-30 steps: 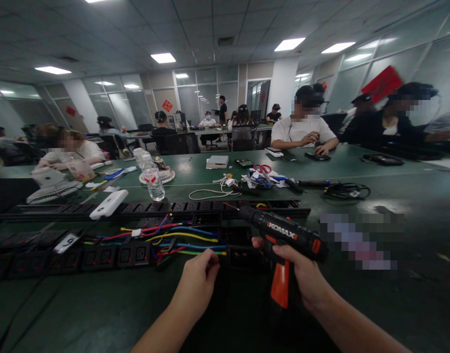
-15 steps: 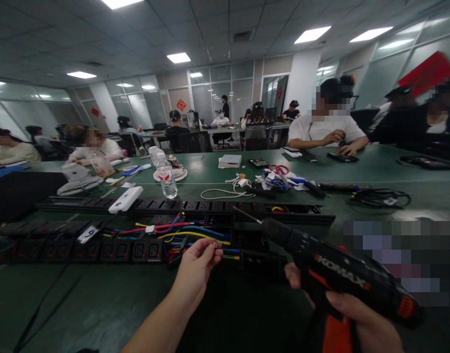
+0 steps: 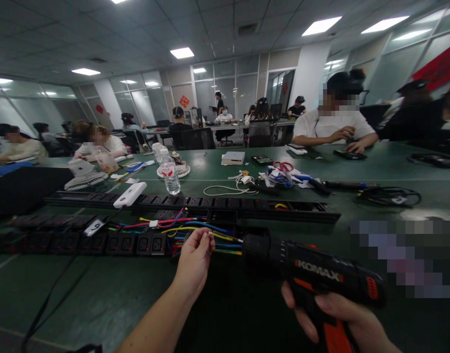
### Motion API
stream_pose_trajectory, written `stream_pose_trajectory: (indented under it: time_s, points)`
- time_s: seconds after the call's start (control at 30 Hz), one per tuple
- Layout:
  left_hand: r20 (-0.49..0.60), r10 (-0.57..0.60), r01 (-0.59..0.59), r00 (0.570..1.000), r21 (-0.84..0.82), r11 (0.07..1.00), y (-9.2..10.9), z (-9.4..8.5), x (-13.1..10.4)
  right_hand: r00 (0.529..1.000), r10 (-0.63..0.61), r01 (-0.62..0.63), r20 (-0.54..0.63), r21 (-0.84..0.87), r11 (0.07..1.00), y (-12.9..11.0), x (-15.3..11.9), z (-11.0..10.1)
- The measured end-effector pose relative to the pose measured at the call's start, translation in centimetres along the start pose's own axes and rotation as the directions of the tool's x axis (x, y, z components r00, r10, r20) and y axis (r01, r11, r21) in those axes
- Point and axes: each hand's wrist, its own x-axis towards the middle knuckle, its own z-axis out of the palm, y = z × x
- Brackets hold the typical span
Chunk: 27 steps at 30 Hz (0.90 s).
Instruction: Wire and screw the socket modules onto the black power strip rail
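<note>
Right hand (image 3: 352,314) grips the drill (image 3: 315,269), left hand (image 3: 193,257) a small shiny piece (image 3: 210,234).

A green table (image 3: 110,299) bears socket strips (image 3: 151,243) and, seemingly, coiled cable (image 3: 380,196).

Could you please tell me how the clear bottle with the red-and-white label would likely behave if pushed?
The bottle would probably tip if pushed high, being upright and taller than wide. Its round body might roll once down. Its clear, thin-looking plastic may dent under a firm squeeze.

Bare left forearm (image 3: 159,309); bare fingers (image 3: 199,241)
</note>
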Motion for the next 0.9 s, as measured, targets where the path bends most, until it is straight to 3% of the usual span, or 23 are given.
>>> stream_pose_trajectory:
  time_s: [0.17,0.57,0.8,0.9]
  points:
    - [0.023,0.018,-0.018,1.0,-0.026,1.0,-0.2,-0.3,0.1,0.994,0.058,-0.05,0.094,-0.09,0.995,0.4,0.4,-0.3]
    - [0.048,0.052,-0.052,0.997,-0.005,0.999,-0.2,-0.4,0.1,0.99,0.036,-0.027,0.134,-0.071,0.997,1.2,0.5,-0.6]
    - [0.069,0.088,-0.094,0.994,0.096,0.991,-0.8,-1.0,0.4,0.989,0.026,-0.01,0.144,-0.113,0.994,1.0,0.7,-0.6]
    - [0.091,0.14,-0.159,0.986,0.251,0.955,-0.8,-1.5,0.4,0.989,0.023,-0.006,0.149,-0.117,0.993,0.9,0.6,-0.7]
